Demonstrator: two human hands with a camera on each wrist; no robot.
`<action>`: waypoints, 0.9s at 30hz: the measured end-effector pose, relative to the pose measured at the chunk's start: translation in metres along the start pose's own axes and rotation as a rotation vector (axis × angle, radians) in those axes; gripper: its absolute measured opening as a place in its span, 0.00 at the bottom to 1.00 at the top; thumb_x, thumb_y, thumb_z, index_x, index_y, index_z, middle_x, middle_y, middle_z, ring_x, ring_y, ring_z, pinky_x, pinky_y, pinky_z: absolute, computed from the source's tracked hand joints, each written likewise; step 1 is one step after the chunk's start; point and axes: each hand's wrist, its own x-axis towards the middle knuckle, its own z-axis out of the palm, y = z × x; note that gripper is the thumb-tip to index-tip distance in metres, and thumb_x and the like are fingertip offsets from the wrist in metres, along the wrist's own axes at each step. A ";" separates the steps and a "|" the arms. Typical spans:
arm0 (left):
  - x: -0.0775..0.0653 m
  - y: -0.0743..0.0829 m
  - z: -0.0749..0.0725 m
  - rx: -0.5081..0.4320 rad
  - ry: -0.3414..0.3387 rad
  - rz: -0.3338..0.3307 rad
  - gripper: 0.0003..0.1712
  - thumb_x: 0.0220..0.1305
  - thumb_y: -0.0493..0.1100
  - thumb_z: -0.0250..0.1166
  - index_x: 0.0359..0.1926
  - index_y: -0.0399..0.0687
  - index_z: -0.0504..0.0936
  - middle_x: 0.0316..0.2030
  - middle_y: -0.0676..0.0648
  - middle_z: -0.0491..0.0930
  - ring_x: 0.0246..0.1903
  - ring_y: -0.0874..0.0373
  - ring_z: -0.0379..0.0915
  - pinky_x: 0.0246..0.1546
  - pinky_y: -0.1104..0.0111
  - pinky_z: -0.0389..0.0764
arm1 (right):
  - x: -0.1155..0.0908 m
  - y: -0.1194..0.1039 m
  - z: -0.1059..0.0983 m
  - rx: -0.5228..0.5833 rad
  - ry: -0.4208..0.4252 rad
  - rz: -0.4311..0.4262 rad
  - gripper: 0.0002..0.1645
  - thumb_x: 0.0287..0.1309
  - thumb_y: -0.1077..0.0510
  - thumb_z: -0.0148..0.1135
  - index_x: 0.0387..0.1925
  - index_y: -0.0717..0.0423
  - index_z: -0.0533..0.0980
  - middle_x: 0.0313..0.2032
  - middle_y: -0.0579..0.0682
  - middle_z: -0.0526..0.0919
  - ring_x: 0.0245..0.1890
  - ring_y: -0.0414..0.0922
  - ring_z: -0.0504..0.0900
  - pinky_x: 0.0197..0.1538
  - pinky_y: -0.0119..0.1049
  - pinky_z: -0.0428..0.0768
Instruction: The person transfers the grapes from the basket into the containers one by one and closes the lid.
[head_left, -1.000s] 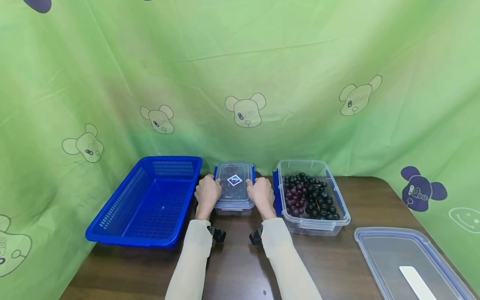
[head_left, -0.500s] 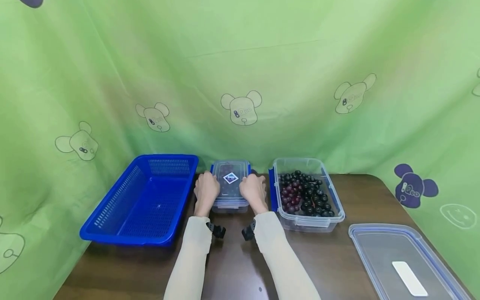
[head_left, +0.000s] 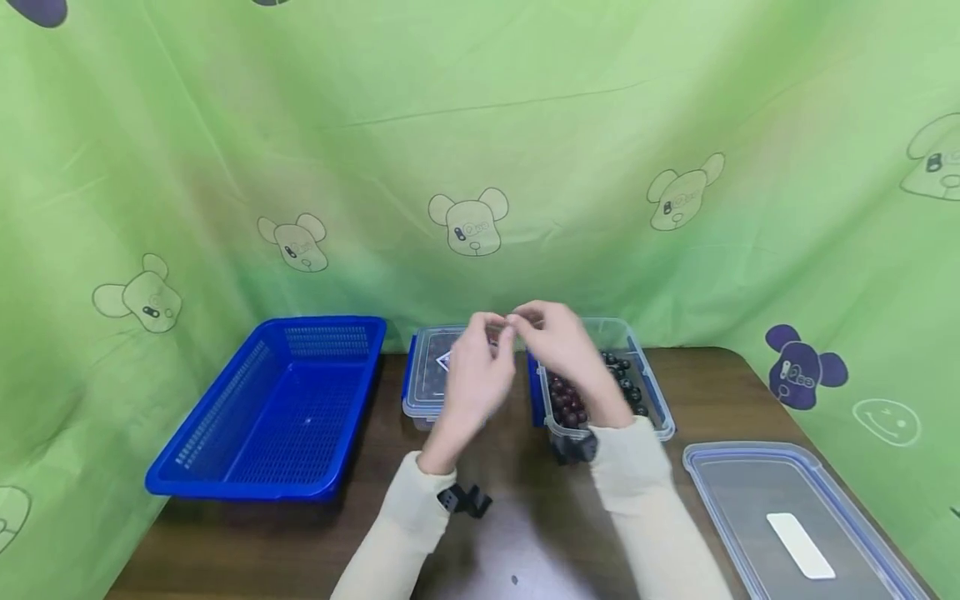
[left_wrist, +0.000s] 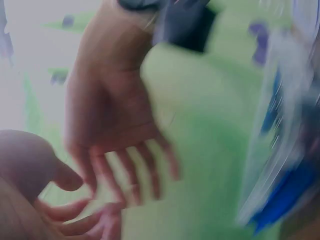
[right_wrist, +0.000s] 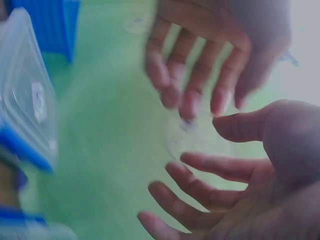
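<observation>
Both hands are raised off the table, and nothing shows between their fingers. My left hand [head_left: 476, 371] overlaps the right part of a small lidded food container [head_left: 431, 387] with blue side clips, half hiding its diamond label. My right hand [head_left: 562, 346] is in front of a larger clear food container [head_left: 663, 408]. Inside that one lie black grapes [head_left: 630, 390] and red grapes [head_left: 567, 406], partly hidden by the hand and wrist. In the right wrist view the fingers of both hands are spread and loosely bent, fingertips close together.
At the left stands a blue plastic basket [head_left: 168, 482] with slotted sides. A large clear lid [head_left: 731, 492] with a white strip lies at the front right of the brown table [head_left: 525, 550]. Behind everything hangs a green curtain [head_left: 570, 167] with bear prints.
Both hands have let go of the small container's sides and risen, coming together above and to its right. The small container stays on the table with its lid on.
</observation>
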 end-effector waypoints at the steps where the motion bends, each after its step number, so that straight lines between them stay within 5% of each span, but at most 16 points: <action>1: -0.007 0.004 0.006 -0.065 -0.027 0.002 0.14 0.77 0.48 0.59 0.56 0.47 0.79 0.43 0.46 0.87 0.35 0.58 0.84 0.38 0.65 0.84 | -0.006 0.003 -0.012 -0.006 -0.006 -0.002 0.26 0.77 0.51 0.55 0.64 0.65 0.77 0.63 0.66 0.83 0.63 0.63 0.82 0.67 0.60 0.79; 5: -0.036 0.017 0.032 -0.244 -0.210 -0.030 0.11 0.75 0.44 0.62 0.54 0.49 0.78 0.41 0.48 0.85 0.29 0.67 0.79 0.31 0.72 0.82 | -0.032 0.022 -0.059 -0.077 -0.027 -0.006 0.29 0.79 0.47 0.54 0.67 0.64 0.75 0.64 0.67 0.81 0.61 0.64 0.82 0.66 0.63 0.78; 8: -0.057 0.026 0.054 -0.346 -0.380 -0.118 0.08 0.74 0.43 0.64 0.50 0.50 0.80 0.37 0.50 0.85 0.26 0.68 0.77 0.28 0.73 0.80 | -0.052 0.045 -0.093 -0.153 -0.041 -0.011 0.30 0.80 0.46 0.52 0.67 0.66 0.74 0.62 0.69 0.82 0.57 0.64 0.84 0.61 0.63 0.81; 13: -0.098 0.032 0.098 -0.519 -0.542 -0.316 0.06 0.71 0.36 0.64 0.45 0.46 0.85 0.27 0.52 0.83 0.20 0.66 0.75 0.26 0.75 0.81 | -0.087 0.102 -0.143 -0.259 -0.053 0.019 0.30 0.80 0.47 0.54 0.66 0.68 0.75 0.53 0.70 0.87 0.42 0.47 0.89 0.45 0.39 0.86; 16: -0.120 0.030 0.123 -0.601 -0.601 -0.402 0.07 0.70 0.32 0.62 0.43 0.42 0.86 0.23 0.51 0.83 0.18 0.64 0.75 0.24 0.74 0.84 | -0.108 0.139 -0.164 -0.284 -0.071 0.071 0.29 0.79 0.49 0.55 0.65 0.70 0.75 0.49 0.70 0.88 0.36 0.29 0.84 0.38 0.29 0.82; 19: -0.136 0.025 0.146 -0.662 -0.641 -0.494 0.06 0.68 0.30 0.61 0.40 0.40 0.84 0.23 0.48 0.84 0.20 0.50 0.85 0.25 0.66 0.89 | -0.130 0.175 -0.179 -0.308 -0.084 0.125 0.30 0.78 0.51 0.57 0.64 0.73 0.74 0.50 0.73 0.86 0.34 0.20 0.78 0.36 0.33 0.83; 23: -0.148 0.018 0.171 -0.760 -0.608 -0.651 0.05 0.64 0.27 0.60 0.36 0.36 0.82 0.26 0.40 0.86 0.34 0.24 0.86 0.31 0.55 0.91 | -0.159 0.217 -0.192 -0.332 -0.143 0.206 0.33 0.79 0.50 0.55 0.66 0.78 0.70 0.52 0.76 0.84 0.33 0.22 0.77 0.36 0.42 0.83; 27: -0.156 0.015 0.186 -0.820 -0.569 -0.778 0.04 0.64 0.24 0.63 0.33 0.31 0.82 0.28 0.34 0.87 0.39 0.19 0.83 0.35 0.51 0.90 | -0.183 0.251 -0.193 -0.329 -0.215 0.272 0.35 0.79 0.50 0.54 0.65 0.82 0.67 0.48 0.72 0.86 0.32 0.24 0.76 0.36 0.38 0.82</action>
